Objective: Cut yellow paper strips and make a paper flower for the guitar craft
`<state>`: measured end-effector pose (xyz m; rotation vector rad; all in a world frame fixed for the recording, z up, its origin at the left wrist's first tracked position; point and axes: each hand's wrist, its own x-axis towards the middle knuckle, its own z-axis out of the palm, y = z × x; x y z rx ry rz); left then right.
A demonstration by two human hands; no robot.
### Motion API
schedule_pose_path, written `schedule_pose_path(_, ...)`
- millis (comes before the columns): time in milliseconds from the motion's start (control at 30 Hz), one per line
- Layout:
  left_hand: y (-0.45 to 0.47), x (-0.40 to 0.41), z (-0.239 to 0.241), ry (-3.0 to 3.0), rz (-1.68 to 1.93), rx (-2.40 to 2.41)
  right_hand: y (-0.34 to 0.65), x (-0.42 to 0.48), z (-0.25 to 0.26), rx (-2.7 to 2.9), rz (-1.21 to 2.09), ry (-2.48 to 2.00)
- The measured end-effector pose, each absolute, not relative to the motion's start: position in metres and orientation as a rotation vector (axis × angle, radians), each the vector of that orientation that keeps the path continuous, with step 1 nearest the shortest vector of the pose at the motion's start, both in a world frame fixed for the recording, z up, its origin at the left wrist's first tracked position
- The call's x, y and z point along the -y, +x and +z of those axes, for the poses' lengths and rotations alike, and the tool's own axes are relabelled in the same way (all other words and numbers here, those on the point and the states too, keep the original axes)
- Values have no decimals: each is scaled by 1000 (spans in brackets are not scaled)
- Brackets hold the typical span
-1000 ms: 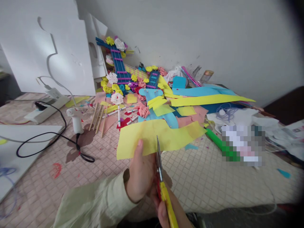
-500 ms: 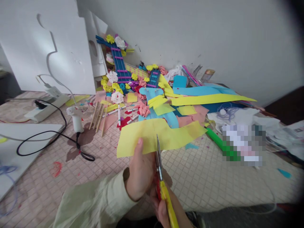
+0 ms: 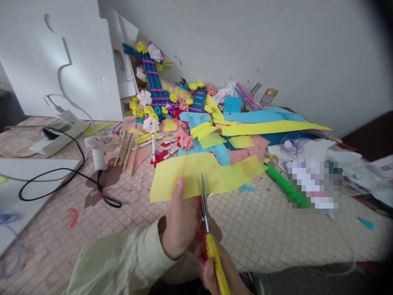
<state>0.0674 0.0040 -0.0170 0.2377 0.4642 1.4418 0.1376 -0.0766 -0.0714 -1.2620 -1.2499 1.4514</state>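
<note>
My left hand (image 3: 179, 223) pinches the near edge of a wide yellow paper strip (image 3: 211, 172), thumb on top, and holds it above the patterned table cover. My right hand (image 3: 215, 274) grips yellow-handled scissors (image 3: 210, 241) low in the view. The scissor blades point away from me, and their tips sit in the strip's near edge just right of my left thumb. Only part of my right hand shows at the bottom edge.
Behind the strip lies a heap of coloured paper scraps (image 3: 239, 131), paper flowers (image 3: 150, 110) and blue ladder-like crafts (image 3: 153, 80). A glue gun (image 3: 97, 153) with a black cord, wooden sticks (image 3: 127, 149) and a power strip (image 3: 55, 139) lie left. White foam boards (image 3: 61, 61) lean on the wall.
The view has shifted slightly. The scissor tips sit a touch further into the yellow strip; both hands keep their hold.
</note>
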Motion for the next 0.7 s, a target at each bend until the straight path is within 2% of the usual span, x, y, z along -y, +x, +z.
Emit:
schedule_pose_path(233,67,-4,-16,236,1431,-477,129,85,-86,1313,1289,-1278)
schedule_pose_path(500,67,-4,-14,202,1425,-481,130,87,-95,1357,1375,-1251)
schedule_pose_path(700,66,-4,-14,187,1430,-488,127,80,-79,1365,1409,-1299)
